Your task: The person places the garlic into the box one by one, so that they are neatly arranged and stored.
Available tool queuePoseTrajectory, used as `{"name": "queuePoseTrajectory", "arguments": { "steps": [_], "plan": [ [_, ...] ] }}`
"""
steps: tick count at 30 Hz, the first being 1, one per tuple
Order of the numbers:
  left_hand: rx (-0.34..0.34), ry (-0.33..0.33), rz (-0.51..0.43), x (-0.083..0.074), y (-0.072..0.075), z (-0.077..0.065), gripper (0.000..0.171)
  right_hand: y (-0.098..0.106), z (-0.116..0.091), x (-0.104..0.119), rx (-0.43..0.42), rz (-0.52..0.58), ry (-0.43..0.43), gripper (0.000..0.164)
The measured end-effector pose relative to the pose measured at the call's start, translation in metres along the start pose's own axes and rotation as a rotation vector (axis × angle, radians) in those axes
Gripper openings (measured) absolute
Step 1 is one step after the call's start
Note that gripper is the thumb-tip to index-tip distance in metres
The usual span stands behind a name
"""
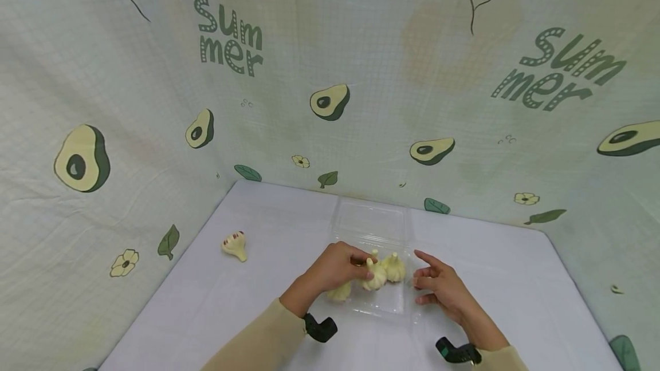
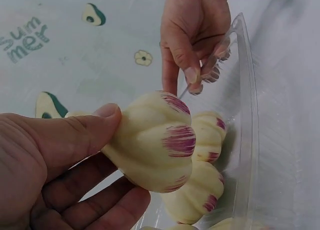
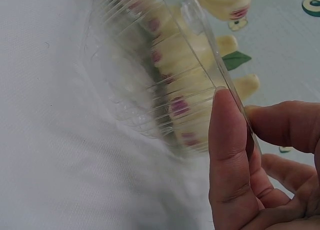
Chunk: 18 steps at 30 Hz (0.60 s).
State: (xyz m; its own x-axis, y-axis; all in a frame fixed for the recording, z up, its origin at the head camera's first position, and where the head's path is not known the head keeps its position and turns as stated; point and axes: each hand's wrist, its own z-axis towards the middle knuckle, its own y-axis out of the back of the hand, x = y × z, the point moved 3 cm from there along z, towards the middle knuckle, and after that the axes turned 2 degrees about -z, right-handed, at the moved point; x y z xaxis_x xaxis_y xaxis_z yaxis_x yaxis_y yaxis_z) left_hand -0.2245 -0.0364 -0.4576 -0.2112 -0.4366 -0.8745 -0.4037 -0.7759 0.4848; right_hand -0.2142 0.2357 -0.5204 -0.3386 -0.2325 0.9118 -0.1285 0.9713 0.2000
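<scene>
With the left hand (image 1: 335,268) pinching garlic (image 1: 375,278) and right hand (image 1: 442,288) pinching the box (image 1: 380,304) at three o'clock, best lower gently.

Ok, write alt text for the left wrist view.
A left hand holds a cream, purple-streaked garlic bulb in front of similar bulbs inside a clear plastic container. Beyond, a right hand grips the container, against pale avocado-print cloth.
</scene>
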Motion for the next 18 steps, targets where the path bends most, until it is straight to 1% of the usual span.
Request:
{"name": "queuePoseTrajectory", "arguments": {
  "steps": [4,11,18],
  "plan": [
    [0.009,0.028,0.035,0.0011,-0.0017,0.0013,0.019,-0.0001,0.0,0.0001,-0.004,-0.002,-0.002,0.081],
    [0.042,0.011,0.074,0.0007,-0.0065,0.0038,0.018,-0.0004,0.0001,-0.0007,-0.002,-0.004,0.003,0.08],
    [0.05,0.011,0.099,0.0034,-0.008,0.0039,0.014,-0.0005,-0.0004,0.0,-0.001,0.001,0.004,0.08]
  ]
}}
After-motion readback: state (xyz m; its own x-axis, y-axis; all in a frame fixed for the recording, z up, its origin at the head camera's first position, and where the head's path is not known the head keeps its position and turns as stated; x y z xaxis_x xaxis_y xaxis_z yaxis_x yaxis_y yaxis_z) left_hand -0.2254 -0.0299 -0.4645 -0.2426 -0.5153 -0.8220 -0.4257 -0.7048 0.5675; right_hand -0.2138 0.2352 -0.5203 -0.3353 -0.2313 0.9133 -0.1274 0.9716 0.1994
